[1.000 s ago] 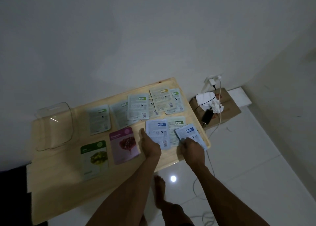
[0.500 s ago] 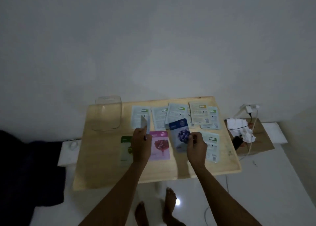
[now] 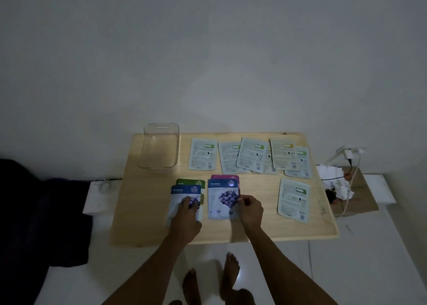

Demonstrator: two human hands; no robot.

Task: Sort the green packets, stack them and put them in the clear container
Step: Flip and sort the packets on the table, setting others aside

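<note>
A green packet (image 3: 191,182) lies face up on the wooden table (image 3: 254,231), mostly covered by a blue packet (image 3: 182,194). My left hand (image 3: 184,219) presses its fingers on that blue packet. My right hand (image 3: 250,209) pinches the right edge of a second blue packet (image 3: 220,198), which lies over a pink packet (image 3: 225,177). Several pale packets with green labels (image 3: 202,154) lie face down along the far edge, one more (image 3: 293,199) at the right. The clear container (image 3: 159,146) stands empty at the far left corner.
A pale packet with a yellow label (image 3: 282,153) lies among the far row. Right of the table a cardboard box (image 3: 360,196) holds crumpled tissue, a phone and charger cables. Dark cloth (image 3: 34,212) lies at the left. My bare feet stand on the white floor below the table.
Both blue packets were turned face up. My left hand laid its packet over the green one; my right hand set its packet onto the pink one. The camera view shifted.
</note>
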